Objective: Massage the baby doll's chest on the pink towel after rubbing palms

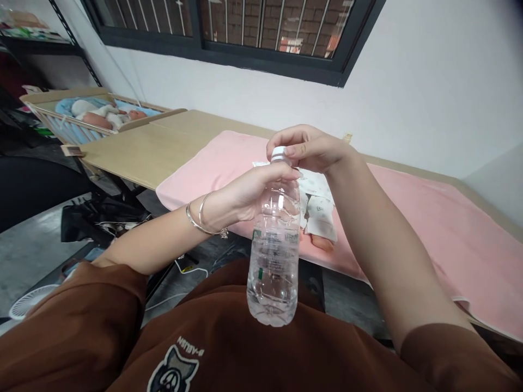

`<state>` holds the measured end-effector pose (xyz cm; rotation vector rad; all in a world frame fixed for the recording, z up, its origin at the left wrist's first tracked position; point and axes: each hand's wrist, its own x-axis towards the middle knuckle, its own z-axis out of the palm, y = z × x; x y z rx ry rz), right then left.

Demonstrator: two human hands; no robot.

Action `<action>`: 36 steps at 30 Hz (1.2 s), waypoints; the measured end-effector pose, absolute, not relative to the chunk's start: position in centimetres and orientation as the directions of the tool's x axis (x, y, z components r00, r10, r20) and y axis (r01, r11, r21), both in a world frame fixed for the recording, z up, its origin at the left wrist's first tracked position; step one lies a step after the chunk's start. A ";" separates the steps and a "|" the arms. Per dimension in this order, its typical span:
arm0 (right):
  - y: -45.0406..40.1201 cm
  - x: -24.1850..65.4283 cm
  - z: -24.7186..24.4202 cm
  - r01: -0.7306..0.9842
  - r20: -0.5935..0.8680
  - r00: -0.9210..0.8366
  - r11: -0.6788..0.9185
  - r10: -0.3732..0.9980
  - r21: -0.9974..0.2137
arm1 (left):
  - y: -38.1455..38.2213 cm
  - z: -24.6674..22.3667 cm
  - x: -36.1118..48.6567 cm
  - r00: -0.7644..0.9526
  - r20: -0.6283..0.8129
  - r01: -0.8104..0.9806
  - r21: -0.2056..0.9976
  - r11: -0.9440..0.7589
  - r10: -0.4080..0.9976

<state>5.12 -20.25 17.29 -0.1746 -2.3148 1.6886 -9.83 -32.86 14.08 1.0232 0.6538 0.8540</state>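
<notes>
A clear plastic water bottle (274, 256) is in front of my chest, with its white cap (279, 152) pointing away from me. My left hand (261, 190) wraps round the bottle's upper part just below the neck. The fingers of my right hand (306, 146) are closed on the cap, which still sits on the bottle. Beyond the bottle, a doll in white printed clothes (321, 218) lies on a pink cloth (216, 169), mostly hidden by the bottle and my hands.
The pink cloth covers much of a wooden table (131, 149). At the far left, a slatted crib (73, 130) holds another baby doll (108, 114). A black chair (36, 188) stands at the left, and a white fan (32, 302) is low down. A window (245, 32) is ahead.
</notes>
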 end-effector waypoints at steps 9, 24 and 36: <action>-22.3 4.4 17.9 0.194 0.018 -0.886 0.405 0.464 -0.893 | -32.5 13.4 -9.4 0.495 -0.086 -0.281 0.926 0.253 0.865; -25.7 2.8 19.3 0.546 0.054 -0.621 0.481 0.782 -0.686 | -32.9 13.4 -9.4 0.396 -0.147 -0.224 0.942 0.250 0.906; -23.7 2.7 17.7 0.470 0.247 -0.661 0.648 0.709 -0.599 | -33.9 14.0 -9.2 0.277 -0.180 -0.183 0.954 0.236 0.944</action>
